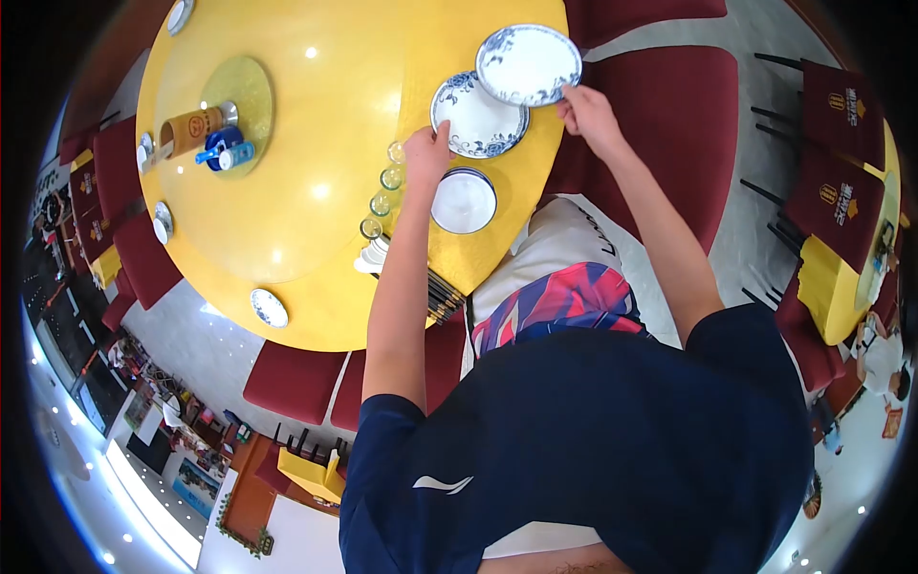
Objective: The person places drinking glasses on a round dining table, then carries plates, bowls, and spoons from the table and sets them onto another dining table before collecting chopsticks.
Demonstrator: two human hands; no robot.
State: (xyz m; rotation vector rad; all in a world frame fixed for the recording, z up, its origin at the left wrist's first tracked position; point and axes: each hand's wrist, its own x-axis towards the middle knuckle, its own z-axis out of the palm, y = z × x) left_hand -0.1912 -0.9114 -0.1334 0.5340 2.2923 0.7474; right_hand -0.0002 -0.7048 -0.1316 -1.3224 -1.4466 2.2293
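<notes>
A round stand [253,105] sits on the left part of the yellow surface [335,57], holding a tan pack [191,127] and some blue things [226,148]. Big dark red chairs [669,134] are around it. Off right are a yellow table [827,292] and a person in white [878,354].

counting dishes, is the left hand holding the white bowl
No, the left hand has a patterned plate by its rim, while the white bowl stands on the table.

Dark red chairs [679,143], pale floor [751,177]
</notes>
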